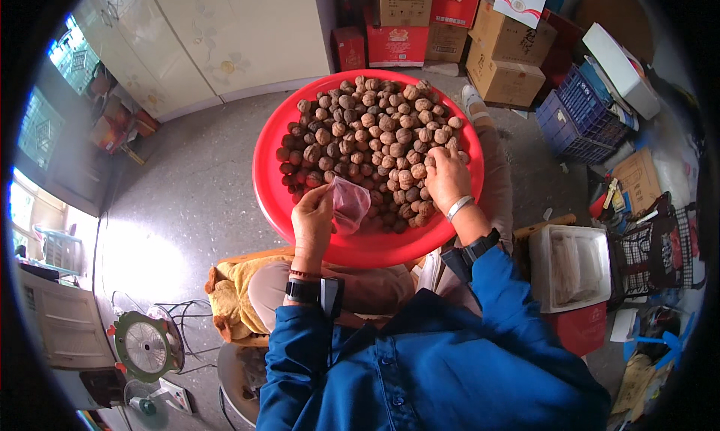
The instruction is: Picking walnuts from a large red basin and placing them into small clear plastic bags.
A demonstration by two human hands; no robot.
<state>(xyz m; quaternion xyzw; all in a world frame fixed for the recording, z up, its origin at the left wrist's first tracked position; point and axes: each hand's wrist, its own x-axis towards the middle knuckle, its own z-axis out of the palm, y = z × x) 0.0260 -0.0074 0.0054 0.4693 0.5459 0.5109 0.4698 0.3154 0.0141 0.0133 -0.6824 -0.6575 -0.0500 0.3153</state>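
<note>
A large round red plastic tray (274,221) rests over my lap, heaped with brown walnuts (375,116). At the tray's lower left, my left hand (313,217) pinches the rim of a small translucent pinkish plastic bag (349,206); its contents, if any, I cannot make out. At the right of the pile, my right hand (446,180) has curled fingers among the walnuts and grips one, partly hidden by the fingertips.
Cardboard boxes (506,37) and blue crates (574,123) stand behind at right. A white plastic bin (570,243) is by my right elbow. A green fan (148,345) with cables, a metal basin (232,371) and a yellow cushion (240,296) are at left, cream cabinets (210,33) beyond.
</note>
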